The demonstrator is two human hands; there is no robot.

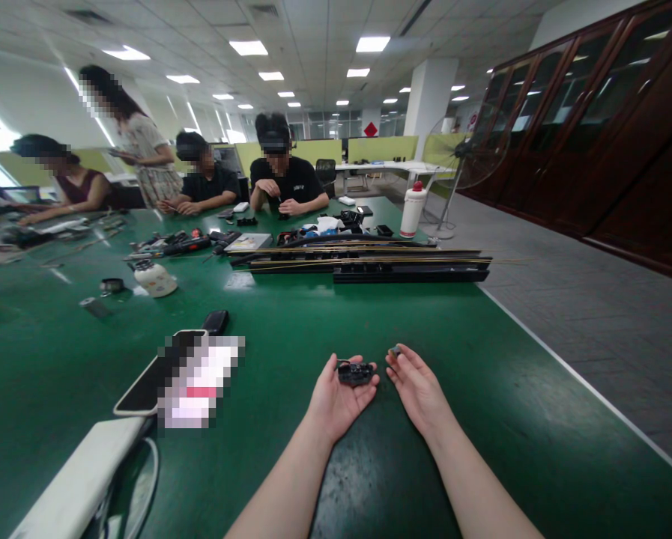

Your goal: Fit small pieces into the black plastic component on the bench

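Palm up, my left hand (336, 404) cradles a small black plastic part (356, 373) with its fingers curled beneath it. Fine details inside the part are too small to make out. Just to the right, my right hand (417, 385) pinches a tiny greyish piece (395, 350) between thumb and fingertips; its kind cannot be told. A narrow gap separates the two hands, and both are raised above the green table (279, 329).
Black rails (411, 275) with thin brass-coloured rods lie across the table ahead. A phone (161, 374), a white power bank (82, 479) with a cable and a white bottle (154, 278) are on the left. Farther off, a red-capped bottle (413, 211) stands near several seated people.
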